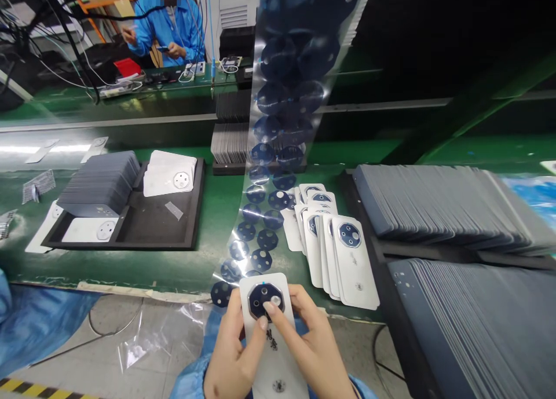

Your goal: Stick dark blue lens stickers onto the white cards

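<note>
A long green counter (217, 213) runs across the line, and on its right sit two big stacks of dark grey panels (456, 208), leaning like filed cards. Left of them stands a black tray (143, 237) with more grey panels and a few white back covers. Down the middle hangs a clear film strip (278, 173) carrying rows of dark round lens stickers, its lower end lying on the counter by a fanned row of finished white covers (343, 254). Close to the person's body, at the counter's near edge, the left hand (230, 358) cradles one white back cover (271, 335), its fingers wrapped around the left edge, thumb on the face. The right hand (310, 347) presses its forefinger onto the dark lens sticker (264, 300) seated in the camera ring. It looks like the pressing-down step; rubbing the rim flat would call for even pressure all round.
</note>
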The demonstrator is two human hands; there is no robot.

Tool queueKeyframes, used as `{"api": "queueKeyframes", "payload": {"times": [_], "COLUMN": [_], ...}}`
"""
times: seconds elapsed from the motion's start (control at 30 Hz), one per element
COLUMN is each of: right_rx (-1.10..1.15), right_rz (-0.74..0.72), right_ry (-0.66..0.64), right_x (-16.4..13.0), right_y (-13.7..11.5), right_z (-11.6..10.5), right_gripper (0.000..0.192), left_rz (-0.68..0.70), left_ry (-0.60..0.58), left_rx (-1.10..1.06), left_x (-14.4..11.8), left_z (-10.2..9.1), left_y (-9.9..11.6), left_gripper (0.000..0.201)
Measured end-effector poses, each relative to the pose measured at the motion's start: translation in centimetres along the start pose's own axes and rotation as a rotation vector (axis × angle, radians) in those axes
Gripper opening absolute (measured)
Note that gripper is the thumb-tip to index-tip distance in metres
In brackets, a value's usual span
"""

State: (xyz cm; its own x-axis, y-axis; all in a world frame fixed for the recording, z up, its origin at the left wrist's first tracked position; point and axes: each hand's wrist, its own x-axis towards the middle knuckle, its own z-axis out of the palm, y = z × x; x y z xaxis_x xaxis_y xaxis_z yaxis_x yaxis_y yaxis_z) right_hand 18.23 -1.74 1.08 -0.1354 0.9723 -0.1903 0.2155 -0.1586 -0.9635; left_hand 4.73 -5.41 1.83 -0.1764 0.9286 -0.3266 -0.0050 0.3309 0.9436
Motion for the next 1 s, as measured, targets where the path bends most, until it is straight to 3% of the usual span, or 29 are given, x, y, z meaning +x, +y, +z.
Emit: {"api": "queueKeyframes", "payload": {"times": [0.17,0.33,0.5,0.7,0.87,1.0], "right_rx": [0.012,0.137,0.133,0.058,0.073,0.062], "right_rz": [0.062,0.048,0.057,0.112,0.109,0.111], "right_ry": [0.015,-0.009,0.046,-0.024,-0.052,-0.135], "right_x": [0.5,0.4,0.1,1.1,1.1,0.7], "right_y": [0.3,0.2,0.2,0.3,0.0,-0.3], "right_z": [0.8,1.1,0.7,0.3,0.0,-0.4], "right_gripper": [0.042,0.036,0.038,0.040,0.036,0.021], "left_rz": [-0.019,-0.055,-0.049,0.018,0.029,0.024], "left_ry": [-0.118,-0.154,-0.119,-0.257,-0.339,-0.360], "left_rx": [-0.031,-0.109,-0.018,0.087,0.093,0.103], "left_x": [1.0,1.6,1.5,1.2,1.1,1.0], "left_z": [-0.4,-0.7,-0.4,-0.6,-1.0,-1.0], "left_y": [0.2,1.0,1.3,1.0,0.4,0.5], "left_gripper": [0.041,0.036,0.036,0.039,0.042,0.043]}}
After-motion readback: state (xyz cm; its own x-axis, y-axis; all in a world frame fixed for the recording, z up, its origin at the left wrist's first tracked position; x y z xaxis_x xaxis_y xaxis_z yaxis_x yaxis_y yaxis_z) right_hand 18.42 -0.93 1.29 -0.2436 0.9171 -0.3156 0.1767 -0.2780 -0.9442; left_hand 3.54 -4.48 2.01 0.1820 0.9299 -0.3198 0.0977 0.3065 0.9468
